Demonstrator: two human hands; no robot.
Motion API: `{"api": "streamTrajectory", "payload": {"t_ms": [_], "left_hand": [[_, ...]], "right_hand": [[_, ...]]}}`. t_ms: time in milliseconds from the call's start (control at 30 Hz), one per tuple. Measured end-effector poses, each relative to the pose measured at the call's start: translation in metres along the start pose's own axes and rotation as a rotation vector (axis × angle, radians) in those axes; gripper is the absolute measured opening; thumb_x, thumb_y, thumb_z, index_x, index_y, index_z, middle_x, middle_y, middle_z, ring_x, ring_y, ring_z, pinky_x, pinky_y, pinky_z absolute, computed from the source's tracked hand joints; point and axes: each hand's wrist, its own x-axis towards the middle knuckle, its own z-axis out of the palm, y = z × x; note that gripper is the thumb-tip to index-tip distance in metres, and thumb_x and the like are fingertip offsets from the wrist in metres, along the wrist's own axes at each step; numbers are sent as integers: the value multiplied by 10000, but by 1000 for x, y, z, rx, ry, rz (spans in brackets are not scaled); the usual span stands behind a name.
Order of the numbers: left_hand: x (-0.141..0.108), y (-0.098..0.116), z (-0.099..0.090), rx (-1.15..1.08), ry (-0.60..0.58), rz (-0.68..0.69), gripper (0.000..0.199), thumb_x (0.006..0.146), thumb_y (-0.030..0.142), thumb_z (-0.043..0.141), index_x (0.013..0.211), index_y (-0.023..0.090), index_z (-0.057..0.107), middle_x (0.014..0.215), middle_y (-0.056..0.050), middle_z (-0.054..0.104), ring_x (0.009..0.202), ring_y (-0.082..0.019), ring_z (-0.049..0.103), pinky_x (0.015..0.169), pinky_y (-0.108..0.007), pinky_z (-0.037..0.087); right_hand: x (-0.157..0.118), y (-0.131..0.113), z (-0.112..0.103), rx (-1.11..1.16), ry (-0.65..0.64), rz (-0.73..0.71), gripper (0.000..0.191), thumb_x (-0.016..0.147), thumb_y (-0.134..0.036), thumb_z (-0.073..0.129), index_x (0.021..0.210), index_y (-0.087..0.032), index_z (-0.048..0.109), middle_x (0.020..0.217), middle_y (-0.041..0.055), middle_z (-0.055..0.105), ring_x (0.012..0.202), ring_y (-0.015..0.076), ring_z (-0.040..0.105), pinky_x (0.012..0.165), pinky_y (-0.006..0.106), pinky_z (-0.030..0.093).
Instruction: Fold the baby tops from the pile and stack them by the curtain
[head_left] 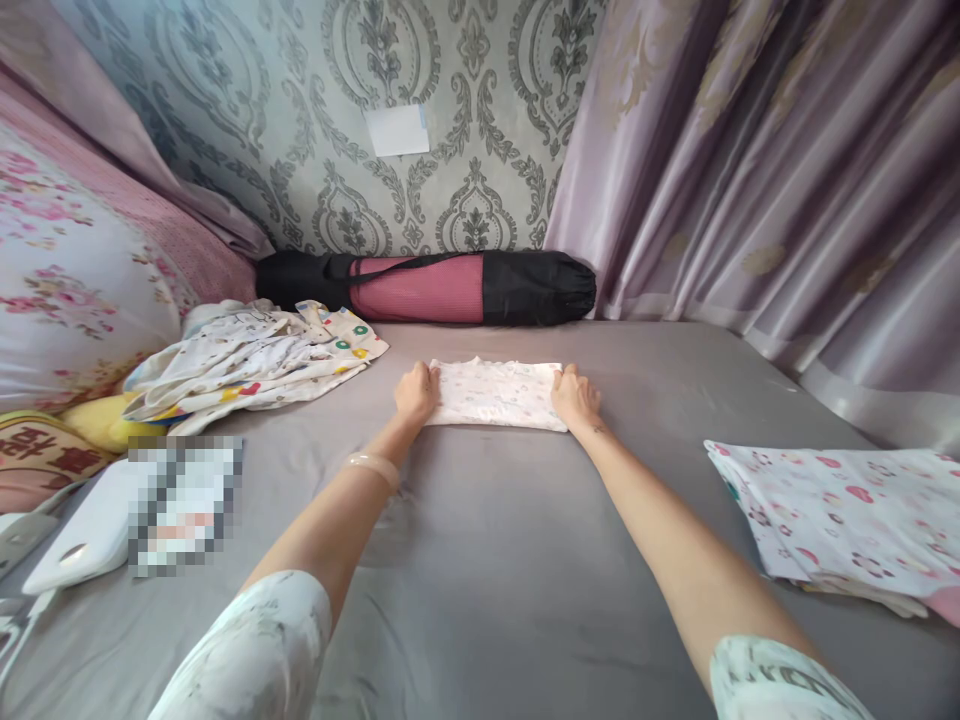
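Observation:
A folded white cloth (496, 394) with a small pale print lies on the grey sheet (495, 560), its long side running left to right. My left hand (417, 392) grips its left end, fingers closed around the edge. At the opposite end, my right hand (576, 397) is closed on the right edge the same way. Both arms reach straight forward, and the cloth looks flat between the hands. What kind of garment or cloth it is, I cannot tell. The fingertips are partly hidden.
A loose heap of printed clothes (255, 360) lies to the left, near a floral pillow (67, 270). Folded printed fabric (847, 510) sits at the right. A pink and black rolled bag (420, 288) lies along the wall. A white device (97, 530) with cables rests at lower left.

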Motion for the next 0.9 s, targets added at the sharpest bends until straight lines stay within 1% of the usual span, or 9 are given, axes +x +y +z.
{"api": "streamTrajectory", "payload": {"t_ms": [233,400,467,533,600,700,733,800,900], "left_hand": [[4,-1,4,8,-14,-68,358,977,393,331,1059,170,599,1070,-184,690,1018,-308,651,803,-379,471],[-1,3,-6,2,-59,-93,319,971,328,360,1121,136,565,1113,-202,661,1049,-316,636,815,-380,470],[-5,7,-11,37,-6,-76,310,968,296,370,1156,119,542,1168,-215,622,1081,-311,616,846,-377,462],[-11,14,-13,93,86,20,314,968,287,372,1173,114,535,1218,-218,581,1138,-312,573,902,-386,443],[-17,26,-9,130,113,204,328,971,288,364,1192,123,540,1256,-200,563,1192,-307,526,968,-396,411],[-25,48,5,119,8,483,389,980,289,341,1306,138,491,1374,-164,518,1297,-282,445,1067,-394,342],[-27,54,10,113,-24,521,414,983,288,332,1345,137,463,1429,-159,480,1348,-280,397,1097,-397,312],[-30,62,19,114,-83,532,447,987,278,310,1390,128,430,1504,-159,407,1412,-286,321,1135,-418,263],[-31,63,24,148,-162,509,477,994,274,272,1425,120,405,1544,-154,358,1446,-303,269,1154,-461,225]], "right_hand": [[4,2,0,68,-3,55,361,981,-286,354,1195,-91,571,1079,224,676,1060,316,647,885,422,465],[15,15,-7,117,-114,14,391,985,-303,334,1144,-130,646,1126,189,679,1089,289,634,871,358,463],[14,15,-13,124,-106,23,403,986,-304,322,1160,-131,641,1130,188,676,1076,284,635,854,348,466],[8,9,-16,110,-3,-3,411,989,-282,296,1205,-133,613,1160,190,658,1086,284,624,873,362,460],[-2,-4,-16,88,96,-119,420,994,-255,268,1246,-142,585,1225,187,625,1140,283,589,936,384,434],[-19,-31,-7,55,51,-442,443,989,-238,273,1344,-149,521,1379,160,543,1282,272,483,1072,403,333],[-24,-39,-2,36,8,-538,464,984,-232,277,1391,-149,481,1449,142,488,1347,264,417,1119,413,275],[-30,-51,8,1,-71,-640,510,980,-233,263,1461,-140,406,1547,105,371,1441,253,270,1175,454,159],[-33,-59,20,-33,-150,-656,553,970,-242,251,1503,-127,343,1590,82,279,1478,250,174,1188,501,97]]}}
